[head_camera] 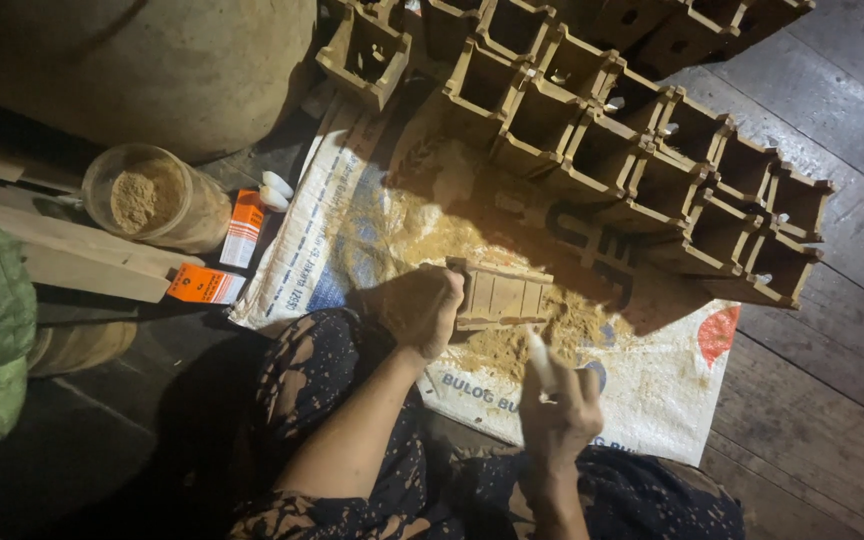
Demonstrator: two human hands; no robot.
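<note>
Nearest the camera, the person's right hand (564, 405) is curled shut around a small white tube (539, 362), its tip pointing up and away past the knuckles; just beyond the fingertips lies a heap of sawdust (512, 345) on a printed white sack (652, 390); to the left, the left hand (430, 305) is clamped on the end of a small wooden box (500, 293), fingers wrapped over its near edge, the box resting on the sack beside the dust; further out from both hands, rows of open wooden boxes (652, 160) stand packed side by side; far left of the fingers sit a jar of powder (152, 198) and two orange cartons (242, 228).
</note>
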